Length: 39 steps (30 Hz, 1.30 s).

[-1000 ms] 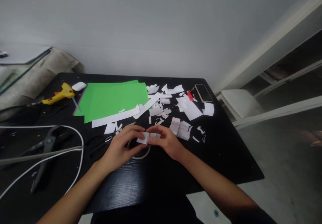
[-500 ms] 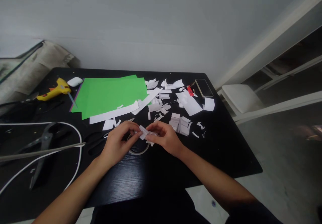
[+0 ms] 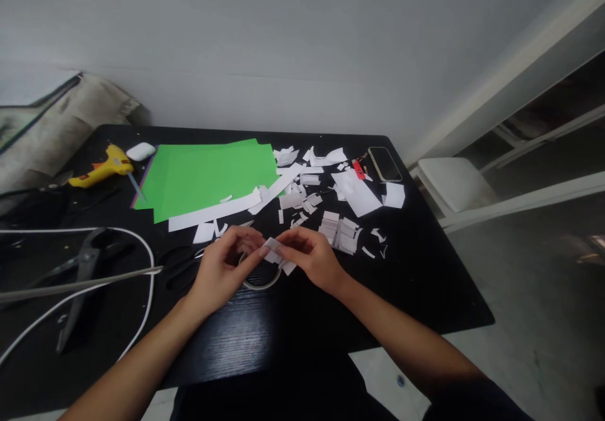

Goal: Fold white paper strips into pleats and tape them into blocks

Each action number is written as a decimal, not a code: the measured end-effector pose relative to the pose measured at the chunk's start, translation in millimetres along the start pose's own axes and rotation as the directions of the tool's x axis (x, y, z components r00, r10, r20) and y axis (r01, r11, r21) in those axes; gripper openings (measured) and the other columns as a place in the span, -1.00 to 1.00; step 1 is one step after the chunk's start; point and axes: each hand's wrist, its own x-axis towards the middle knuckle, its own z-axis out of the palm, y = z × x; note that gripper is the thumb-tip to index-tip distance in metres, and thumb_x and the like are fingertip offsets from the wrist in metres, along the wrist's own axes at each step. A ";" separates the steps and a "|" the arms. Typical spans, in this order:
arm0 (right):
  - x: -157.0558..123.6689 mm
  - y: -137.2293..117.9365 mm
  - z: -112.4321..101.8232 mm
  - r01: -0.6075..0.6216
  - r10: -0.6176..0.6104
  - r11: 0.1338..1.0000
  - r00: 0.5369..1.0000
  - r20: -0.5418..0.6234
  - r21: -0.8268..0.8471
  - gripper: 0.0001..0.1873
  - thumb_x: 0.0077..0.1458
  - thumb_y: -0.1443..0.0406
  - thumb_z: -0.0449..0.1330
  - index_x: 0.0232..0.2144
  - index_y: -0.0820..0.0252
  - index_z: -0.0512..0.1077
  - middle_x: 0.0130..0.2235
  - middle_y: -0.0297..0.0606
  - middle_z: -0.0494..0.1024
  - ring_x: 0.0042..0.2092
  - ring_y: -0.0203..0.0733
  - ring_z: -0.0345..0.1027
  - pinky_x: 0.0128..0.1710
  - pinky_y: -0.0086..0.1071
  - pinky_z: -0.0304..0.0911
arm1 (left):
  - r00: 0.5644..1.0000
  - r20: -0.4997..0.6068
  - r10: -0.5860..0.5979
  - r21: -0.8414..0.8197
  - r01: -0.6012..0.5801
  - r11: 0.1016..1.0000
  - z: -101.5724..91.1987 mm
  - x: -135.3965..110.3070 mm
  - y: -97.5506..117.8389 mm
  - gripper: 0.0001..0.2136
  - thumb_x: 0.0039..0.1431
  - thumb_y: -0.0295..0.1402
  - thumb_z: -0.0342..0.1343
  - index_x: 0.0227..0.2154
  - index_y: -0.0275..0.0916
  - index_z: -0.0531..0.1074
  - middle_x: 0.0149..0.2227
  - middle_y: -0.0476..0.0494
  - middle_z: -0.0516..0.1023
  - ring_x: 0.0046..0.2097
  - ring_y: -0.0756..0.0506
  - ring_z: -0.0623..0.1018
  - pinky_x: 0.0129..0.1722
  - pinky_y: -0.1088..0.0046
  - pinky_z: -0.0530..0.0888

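Observation:
Between both hands is a small folded piece of white paper [image 3: 273, 256]. My left hand [image 3: 227, 260] pinches its left edge between thumb and fingers. My right hand [image 3: 312, 258] grips the right side, thumb pressed on top, and another bit of white paper pokes out below that thumb. Beneath the hands, a pale ring [image 3: 261, 287] lies on the black table [image 3: 302, 320], partly covered. Just right of my right hand sits a cluster of folded white paper pieces [image 3: 339, 232]. Black-handled scissors [image 3: 182, 270] rest beside my left hand.
Green sheets [image 3: 212, 172] lie at the back with a white paper strip [image 3: 215, 212] across their front edge. Paper scraps [image 3: 302, 197] are scattered behind the hands. A yellow glue gun [image 3: 106, 167], larger shears [image 3: 85, 270] and a white cable [image 3: 152, 270] occupy the left; a phone [image 3: 384, 164] lies back right.
The paper between my fingers has turned slightly, and its lower piece shows more beneath my right thumb. My left fingers have shifted a little; both hands stay in nearly the same place.

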 end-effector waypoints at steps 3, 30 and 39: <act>0.3 -0.7 -0.8 0.012 -0.010 0.999 0.998 -0.064 0.037 -0.73 -0.01 0.21 0.48 -0.25 0.09 0.55 -0.27 -0.35 0.64 -0.21 -0.21 0.54 -0.14 -0.30 0.44 | 0.994 0.087 -0.073 -0.026 0.075 0.997 -3.8 1.8 2.1 -0.86 0.29 -0.30 0.22 -0.15 -0.22 0.55 -0.34 -0.05 0.63 -0.37 0.01 0.59 -0.38 0.53 0.53; -6.6 2.6 3.4 0.110 -0.117 0.983 0.992 -0.043 -0.147 -0.78 0.06 0.18 0.43 -0.27 0.13 0.56 -0.21 -0.23 0.66 -0.18 -0.14 0.56 -0.11 -0.24 0.45 | 0.978 0.186 -0.094 0.025 0.091 0.996 -3.0 0.3 -4.3 -0.82 0.36 -0.23 0.17 -0.21 -0.21 0.58 -0.42 -0.04 0.62 -0.39 -0.03 0.61 -0.37 0.48 0.55; -7.3 6.2 2.7 0.135 -0.144 0.970 0.989 -0.029 -0.205 -0.78 0.10 0.17 0.41 -0.22 0.11 0.58 -0.15 -0.20 0.68 -0.11 -0.09 0.59 -0.05 -0.20 0.48 | 0.982 0.172 -0.076 0.058 0.067 0.996 -2.6 1.3 -0.1 -0.85 0.32 -0.25 0.21 -0.23 -0.21 0.60 -0.45 -0.03 0.64 -0.42 -0.02 0.61 -0.41 0.50 0.53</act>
